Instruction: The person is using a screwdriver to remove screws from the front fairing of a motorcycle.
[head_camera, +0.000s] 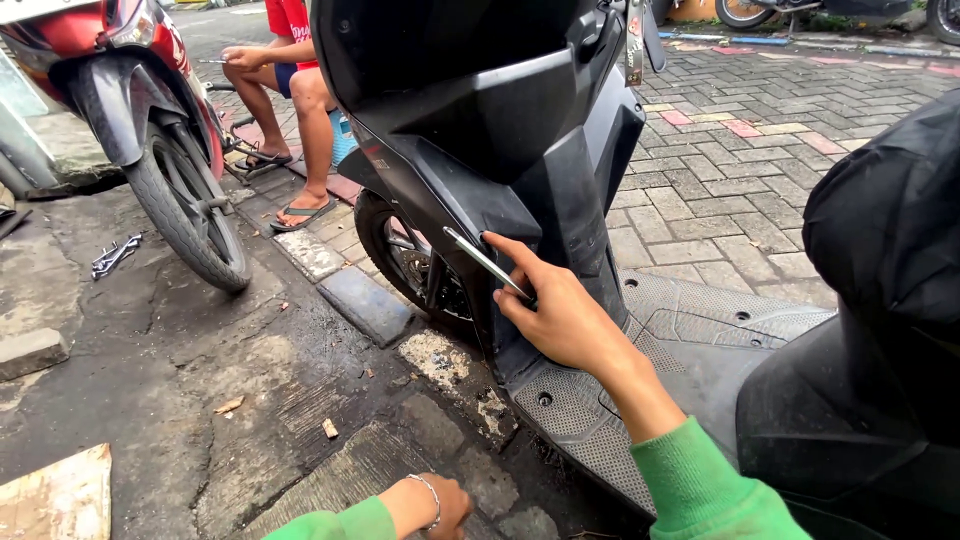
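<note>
While the right hand (560, 315) presses against the dark front panel of a black scooter (520, 130), its fingers close around a slim metal tool (485, 262), whose shaft runs up and left from the fist to a tip resting at the panel's edge. The handle end is buried in the palm, so what kind of tool it is cannot be made out. A green sleeve (700, 480) covers the forearm. The left hand (440, 505), a thin bracelet at the wrist, sits low at the bottom edge of the view, curled loosely and turned down toward the cracked pavement (150, 380); whether it holds anything cannot be told, as the fingers are partly cut off. The scooter's textured footboard (690, 340) stretches right beneath the working arm, and its front wheel (405, 260) shows only in part behind the fairing. A black seat or cover (890, 260) fills the right side, blurred and close. To the left stands a red motorbike (150, 110), its front tyre on the pavement, with small metal tools (115, 255) lying near it. Behind, a seated person (290, 90) in sandals is visible from the chest down only.
</note>
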